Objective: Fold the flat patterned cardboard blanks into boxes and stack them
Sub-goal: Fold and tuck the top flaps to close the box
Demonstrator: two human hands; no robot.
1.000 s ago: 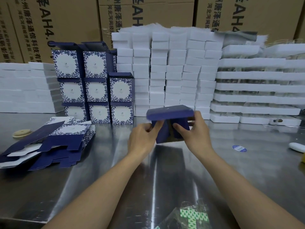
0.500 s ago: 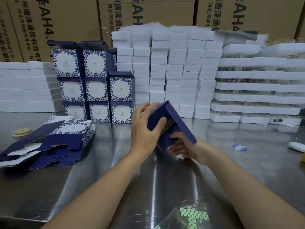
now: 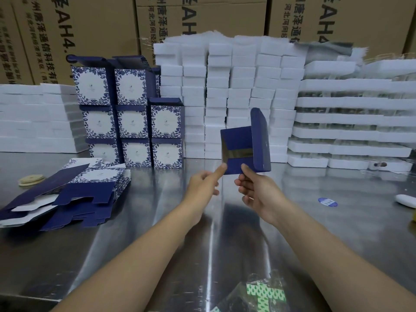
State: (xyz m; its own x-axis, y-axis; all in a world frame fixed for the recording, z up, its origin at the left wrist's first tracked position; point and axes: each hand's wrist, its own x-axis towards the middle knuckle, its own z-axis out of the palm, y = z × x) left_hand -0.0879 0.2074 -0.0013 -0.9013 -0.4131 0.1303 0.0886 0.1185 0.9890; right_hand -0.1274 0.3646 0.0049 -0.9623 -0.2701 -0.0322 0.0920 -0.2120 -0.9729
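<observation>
Brown cartons printed with black lettering fill the top of the frame, and a shiny metal table spreads across the lower half. Along its far edge stand columns of white foam blocks, with flatter white trays piled at the right. At centre left, touching the foam, the finished boxes stand in three columns, two of them three high and the third two high. Each shows a white front panel framed by blue leaves, with navy sides, and the top ones have their lid flaps raised. At the lower left of that stack, a loose pile of flat blanks lies on the table, navy and white with the same leaf print. In the middle of the frame, held above the table in front of the foam, is the box being folded. It is plain navy on the faces turned to the camera, its folded flaps meet around a glossy strip, and a round-cornered flap stands up along its right side. The right hand pinches its lower edge, thumb in front. The left hand stretches one digit to the box's lower left corner, the rest loosely curled and gripping nothing. A green-and-white packet lies at the bottom edge, a blue sticker at the right, and a pale disc at the left.
</observation>
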